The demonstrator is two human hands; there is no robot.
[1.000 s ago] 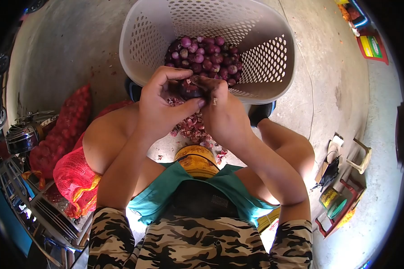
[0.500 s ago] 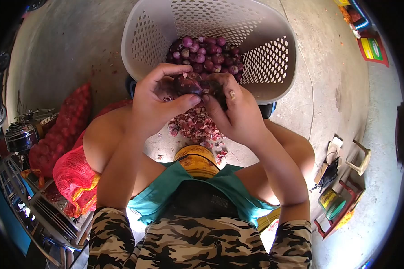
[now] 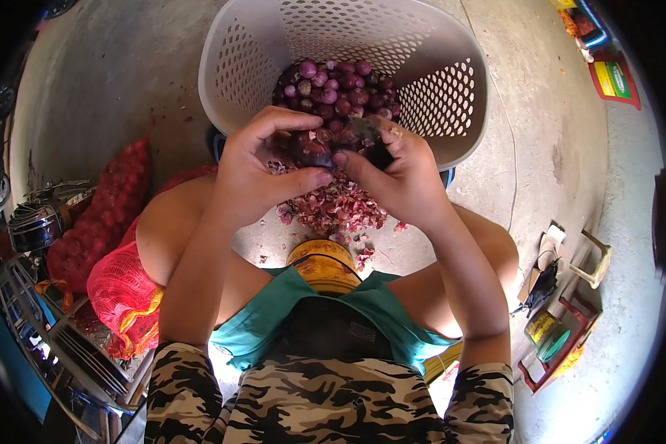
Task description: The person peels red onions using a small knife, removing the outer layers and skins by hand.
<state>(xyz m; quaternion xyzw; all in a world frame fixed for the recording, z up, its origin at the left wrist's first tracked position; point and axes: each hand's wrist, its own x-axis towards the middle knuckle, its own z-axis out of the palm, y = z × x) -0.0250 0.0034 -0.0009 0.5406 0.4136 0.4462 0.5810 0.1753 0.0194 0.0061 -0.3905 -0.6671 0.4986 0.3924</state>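
Observation:
My left hand is closed around a dark red onion, held over the near side of the basket. My right hand is curled beside it, its thumb tip against the onion's side. A blackish thing sits within the right fingers; its kind cannot be made out. Behind the hands, a grey plastic basket with a perforated wall holds many purple-red onions. Beneath the hands, a heap of dry onion skins lies on the floor.
Red mesh sacks of onions lean at the left, near a metal rack. A yellow container stands between my knees. At the right are a small wooden stool and a red-framed item with a tin.
My right hand has shifted slightly right and opened a bit away from the onion, baring more of the blackish thing. The onion has turned slightly in my left hand.

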